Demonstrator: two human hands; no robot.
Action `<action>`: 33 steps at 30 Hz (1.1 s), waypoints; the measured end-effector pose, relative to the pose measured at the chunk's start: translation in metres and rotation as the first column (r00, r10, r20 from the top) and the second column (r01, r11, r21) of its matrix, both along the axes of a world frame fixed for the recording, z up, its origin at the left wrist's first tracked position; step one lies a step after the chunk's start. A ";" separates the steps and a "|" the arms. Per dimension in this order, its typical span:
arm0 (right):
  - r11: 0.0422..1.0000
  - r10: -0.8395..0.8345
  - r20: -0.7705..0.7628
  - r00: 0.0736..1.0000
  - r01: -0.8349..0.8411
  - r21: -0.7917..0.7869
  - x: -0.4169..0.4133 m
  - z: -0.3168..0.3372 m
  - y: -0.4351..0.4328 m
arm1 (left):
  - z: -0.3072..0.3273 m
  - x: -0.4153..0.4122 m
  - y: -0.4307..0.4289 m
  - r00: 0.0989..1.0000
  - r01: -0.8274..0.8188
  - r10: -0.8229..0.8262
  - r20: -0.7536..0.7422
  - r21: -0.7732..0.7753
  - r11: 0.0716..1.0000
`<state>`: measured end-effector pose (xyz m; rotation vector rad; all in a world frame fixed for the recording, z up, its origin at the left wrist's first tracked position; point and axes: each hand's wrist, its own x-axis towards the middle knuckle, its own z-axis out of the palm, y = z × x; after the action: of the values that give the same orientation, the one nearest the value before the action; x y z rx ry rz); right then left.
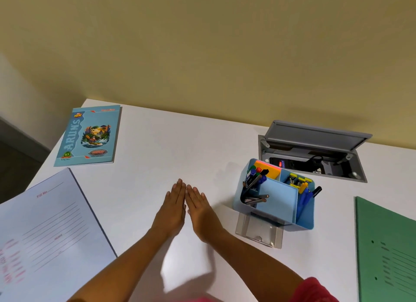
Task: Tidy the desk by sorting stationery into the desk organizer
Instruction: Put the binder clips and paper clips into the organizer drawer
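My left hand (pixel 172 208) and my right hand (pixel 199 212) lie flat on the white desk (pixel 180 148), palms down, side by side with the fingertips nearly touching; neither holds anything. To their right stands a light blue desk organizer (pixel 279 201) with several compartments. Pens and markers (pixel 255 181) fill its left slot, orange sticky notes (pixel 269 170) sit at the back, yellow-and-black clips (pixel 297 181) and blue pens (pixel 304 197) are on its right side. A clear plastic drawer (pixel 258 230) sticks out at its front.
A blue notebook (pixel 89 136) lies at the back left. A pale lined file cover (pixel 47 229) lies at the front left, a green folder (pixel 387 250) at the far right. Behind the organizer, a grey desk socket box (pixel 315 148) has its lid raised.
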<state>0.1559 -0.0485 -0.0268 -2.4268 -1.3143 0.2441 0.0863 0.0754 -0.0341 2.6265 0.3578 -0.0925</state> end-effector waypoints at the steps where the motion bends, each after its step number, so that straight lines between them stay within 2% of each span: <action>1: 1.000 -0.015 0.016 1.000 0.015 0.014 -0.005 0.003 -0.006 | 0.001 -0.004 -0.005 1.000 0.018 -0.018 0.006 -0.005 1.000; 3: 1.000 -0.031 0.039 0.999 0.031 0.005 -0.014 0.008 -0.018 | 0.003 -0.015 -0.014 0.997 0.074 -0.074 0.014 0.024 0.997; 6: 0.997 -0.039 0.161 0.986 0.050 -0.063 -0.023 0.017 -0.032 | 0.005 -0.032 -0.030 0.989 0.147 -0.148 -0.002 0.034 0.988; 9: 0.994 -0.037 0.287 0.957 0.064 -0.086 -0.027 0.025 -0.045 | 0.005 -0.046 -0.049 0.984 0.180 -0.179 -0.015 0.034 0.983; 11: 0.992 -0.073 0.308 0.949 0.102 -0.078 -0.030 0.033 -0.050 | 0.006 -0.052 -0.060 0.982 0.189 -0.189 -0.017 0.014 0.982; 18: 0.950 -0.303 0.136 0.943 0.310 -0.038 -0.043 0.037 -0.066 | 0.017 -0.061 -0.071 0.974 0.224 -0.225 -0.004 -0.075 0.972; 20: 0.923 -0.381 0.056 0.923 0.383 -0.022 -0.041 0.031 -0.073 | 0.017 -0.065 -0.068 0.984 0.178 -0.179 -0.004 -0.084 0.981; 24: 0.875 -0.484 -0.107 0.869 0.481 -0.049 -0.041 0.027 -0.088 | 0.007 -0.082 -0.059 0.994 0.027 -0.024 -0.111 0.025 0.999; 28: 0.861 -0.506 -0.137 0.851 0.507 -0.029 -0.047 0.023 -0.096 | 0.007 -0.098 -0.053 0.979 0.019 0.001 -0.204 0.097 0.995; 33: 0.873 -0.485 -0.109 0.868 0.487 -0.010 -0.045 0.015 -0.097 | 0.006 -0.099 -0.054 0.979 0.014 0.014 -0.203 0.134 0.991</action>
<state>0.1105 -0.1454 -0.0113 -2.5901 -0.6180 0.2185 -0.0128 0.0217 -0.0278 2.7581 0.4477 -0.3513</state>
